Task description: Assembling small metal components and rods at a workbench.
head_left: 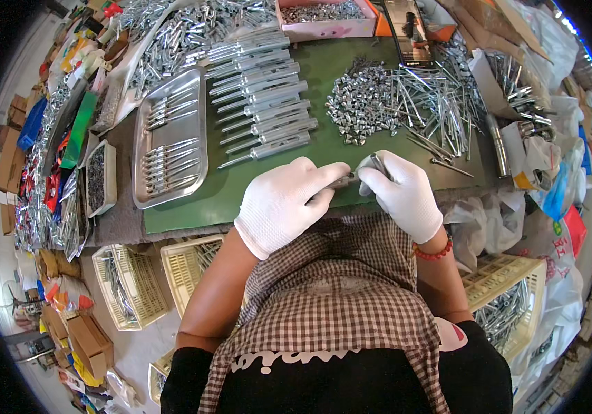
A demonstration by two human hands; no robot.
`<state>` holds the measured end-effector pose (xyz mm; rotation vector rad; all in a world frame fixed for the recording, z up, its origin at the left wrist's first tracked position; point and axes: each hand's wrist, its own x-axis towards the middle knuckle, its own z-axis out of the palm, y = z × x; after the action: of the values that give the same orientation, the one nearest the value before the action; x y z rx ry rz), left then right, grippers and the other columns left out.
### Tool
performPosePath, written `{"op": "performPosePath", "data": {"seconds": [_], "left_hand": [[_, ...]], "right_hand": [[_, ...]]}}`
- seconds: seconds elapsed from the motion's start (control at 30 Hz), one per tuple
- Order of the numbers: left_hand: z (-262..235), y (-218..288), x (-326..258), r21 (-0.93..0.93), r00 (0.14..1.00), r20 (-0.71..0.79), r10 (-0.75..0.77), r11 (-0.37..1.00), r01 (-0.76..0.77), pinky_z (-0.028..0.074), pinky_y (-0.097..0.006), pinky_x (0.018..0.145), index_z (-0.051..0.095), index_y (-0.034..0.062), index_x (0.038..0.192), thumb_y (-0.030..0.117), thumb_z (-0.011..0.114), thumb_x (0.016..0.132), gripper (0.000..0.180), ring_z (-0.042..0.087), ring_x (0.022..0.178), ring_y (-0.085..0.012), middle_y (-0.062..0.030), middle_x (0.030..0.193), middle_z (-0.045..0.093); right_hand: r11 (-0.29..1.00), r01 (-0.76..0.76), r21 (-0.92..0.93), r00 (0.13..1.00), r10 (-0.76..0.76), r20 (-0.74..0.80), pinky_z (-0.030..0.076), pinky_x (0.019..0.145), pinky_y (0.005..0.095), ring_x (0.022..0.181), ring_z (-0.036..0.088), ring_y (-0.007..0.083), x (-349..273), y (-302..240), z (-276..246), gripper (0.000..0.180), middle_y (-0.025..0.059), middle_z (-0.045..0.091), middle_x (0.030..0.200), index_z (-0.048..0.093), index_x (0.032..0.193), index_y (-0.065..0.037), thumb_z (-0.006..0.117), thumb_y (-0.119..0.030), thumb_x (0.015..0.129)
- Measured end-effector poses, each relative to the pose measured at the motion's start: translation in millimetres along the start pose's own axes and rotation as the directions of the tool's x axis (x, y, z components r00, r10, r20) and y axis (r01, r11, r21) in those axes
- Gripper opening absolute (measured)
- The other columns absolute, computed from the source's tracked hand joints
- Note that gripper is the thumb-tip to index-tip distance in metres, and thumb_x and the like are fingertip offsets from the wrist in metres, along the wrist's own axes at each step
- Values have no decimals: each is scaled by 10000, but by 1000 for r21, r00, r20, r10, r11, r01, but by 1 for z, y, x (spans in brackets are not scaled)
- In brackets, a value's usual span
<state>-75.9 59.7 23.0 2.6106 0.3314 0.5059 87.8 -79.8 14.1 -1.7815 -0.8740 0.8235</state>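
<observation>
Both hands wear white knit gloves and meet over the near edge of the green table (227, 193). My left hand (285, 203) grips the end of a small metal bolt (346, 181) that runs between the two hands. My right hand (401, 193) pinches a small metal piece (377, 163) on the bolt's other end. Just beyond the hands lies a heap of small silver nuts and sleeves (359, 103) beside a spread of long bolts (434, 103). A row of assembled silver anchor bolts (265, 103) lies on the table to the left.
A steel tray (196, 103) holding several bolts sits at the table's left. A pink bin (323, 27) of small parts and a phone (408, 31) stand at the back. Pale plastic crates (185, 265) stand below the table on both sides. Bags and boxes crowd the right and left.
</observation>
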Motion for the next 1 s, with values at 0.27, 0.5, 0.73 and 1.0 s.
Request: {"op": "performPosePath", "data": {"seconds": [0.27, 0.5, 0.73, 1.0], "left_hand": [[6, 5, 1, -10, 998, -19, -67, 998, 67, 504, -354, 585, 692, 214, 1080, 130, 664, 830, 266, 610, 643, -263, -63, 769, 590], [12, 6, -2, 171, 997, 7, -73, 983, 71, 496, -376, 557, 674, 224, 1064, 159, 639, 857, 220, 613, 638, -268, -64, 755, 575], [15, 9, 2, 299, 981, 96, -170, 945, 134, 493, -414, 555, 631, 224, 1081, 219, 604, 911, 172, 608, 643, -304, -81, 785, 556], [11, 7, 7, 256, 974, 135, -180, 956, 141, 506, -415, 585, 644, 227, 1098, 238, 603, 915, 188, 621, 667, -309, -82, 791, 572]], "right_hand": [[999, 37, -35, 999, -38, -18, 503, 686, 287, 715, 641, 150, -1, 1, 0, 160, 109, 671, 792, 665, 967, 12, 631, -142, 936], [925, 232, -300, 945, -288, -156, 511, 696, 347, 767, 667, 291, 6, 10, -4, 168, 157, 671, 855, 678, 966, -22, 646, -181, 922], [582, 218, -784, 871, -478, -113, 515, 756, 440, 881, 646, 345, 74, -3, -31, 176, 136, 643, 955, 694, 998, -87, 600, -209, 913], [436, 172, -883, 911, -412, -26, 517, 768, 462, 896, 650, 349, 101, 0, -27, 168, 149, 645, 967, 653, 971, -76, 582, -211, 900]]}}
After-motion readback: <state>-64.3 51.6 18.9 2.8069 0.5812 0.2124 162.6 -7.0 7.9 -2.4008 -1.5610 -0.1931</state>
